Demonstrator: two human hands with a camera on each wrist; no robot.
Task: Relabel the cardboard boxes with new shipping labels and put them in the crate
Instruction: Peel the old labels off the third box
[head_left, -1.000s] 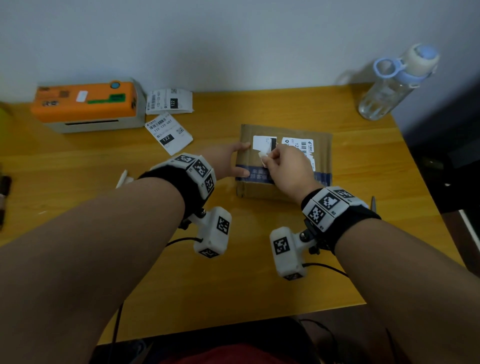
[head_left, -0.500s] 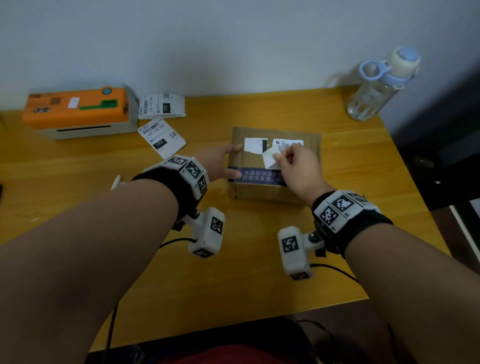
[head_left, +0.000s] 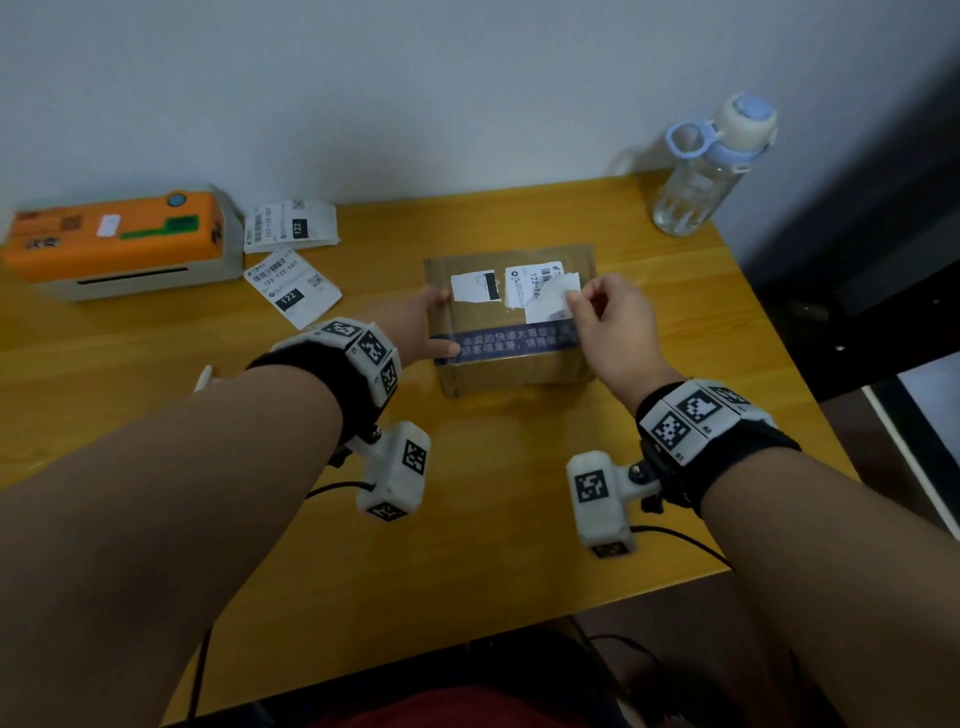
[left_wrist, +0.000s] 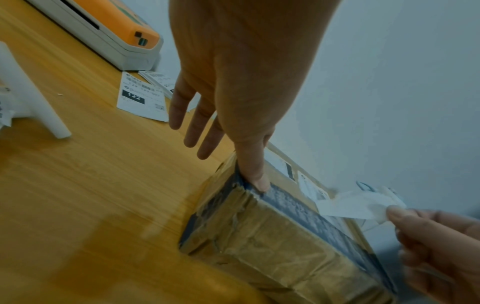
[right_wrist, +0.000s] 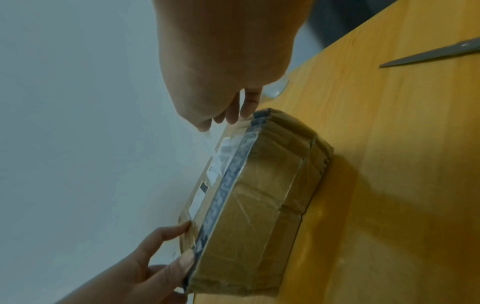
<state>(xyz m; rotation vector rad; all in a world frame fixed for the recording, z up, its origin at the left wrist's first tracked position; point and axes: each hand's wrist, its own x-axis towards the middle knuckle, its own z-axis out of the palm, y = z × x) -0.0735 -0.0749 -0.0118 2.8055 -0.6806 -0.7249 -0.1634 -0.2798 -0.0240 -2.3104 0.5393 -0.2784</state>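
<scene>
A brown cardboard box (head_left: 511, 358) (left_wrist: 272, 246) (right_wrist: 259, 205) with a blue tape band lies flat mid-table. On its top are torn remains of an old white label (head_left: 475, 286). My right hand (head_left: 608, 322) (left_wrist: 436, 236) (right_wrist: 221, 72) pinches a peeled white label strip (head_left: 550, 301) (left_wrist: 350, 205) between thumb and forefinger, lifted off the top at the box's right half. My left hand (head_left: 415, 332) (left_wrist: 233, 82) (right_wrist: 145, 267) steadies the box's left end, thumb pressed on the blue tape, the other fingers straight. Two fresh printed labels (head_left: 291, 288) (left_wrist: 141, 98) lie at the left. No crate is in view.
An orange and white label printer (head_left: 119, 244) stands at the back left. A clear water bottle (head_left: 701, 171) stands at the back right corner. A metal blade (right_wrist: 428, 54) lies right of the box. A white object (left_wrist: 33, 98) lies near my left forearm. The table's edge is close on the right.
My right hand has pulled the pinched strip rightward across the box top, tearing more of the old label free. The left hand keeps its place on the box's left end.
</scene>
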